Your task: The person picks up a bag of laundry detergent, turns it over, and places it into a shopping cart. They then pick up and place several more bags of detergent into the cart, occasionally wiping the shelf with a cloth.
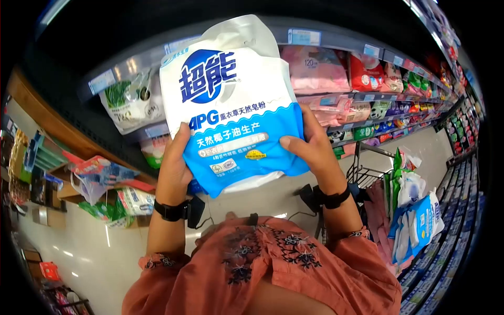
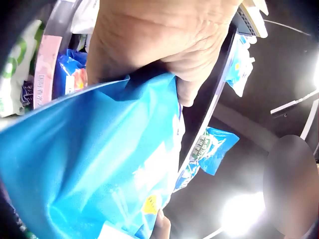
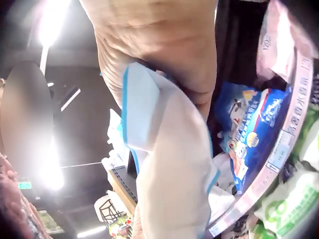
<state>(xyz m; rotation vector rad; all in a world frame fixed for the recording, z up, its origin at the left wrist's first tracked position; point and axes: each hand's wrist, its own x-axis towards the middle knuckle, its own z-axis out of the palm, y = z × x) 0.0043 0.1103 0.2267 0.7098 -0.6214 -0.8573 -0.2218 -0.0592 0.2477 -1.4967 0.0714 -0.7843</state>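
A large white and blue bag of soap powder (image 1: 231, 121) is held up in front of the body, its printed face toward the head camera. My left hand (image 1: 178, 157) grips its left edge, thumb on the front. On the opposite edge my right hand (image 1: 313, 144) holds it, thumb pressed on the blue part and the other fingers behind. In the left wrist view, the left hand (image 2: 159, 40) clasps the creased blue side of the bag (image 2: 99, 159). The right wrist view has the right hand (image 3: 159, 45) around the bag's pale lower end (image 3: 172, 159).
Shelves with price tags (image 1: 304, 37) hold pink bags (image 1: 315, 71) and other packs ahead. At right stands a wire cart (image 1: 362, 173) with blue and white packs (image 1: 415, 226). A box of bagged goods (image 1: 123, 205) sits at left on the shiny floor (image 1: 89, 252).
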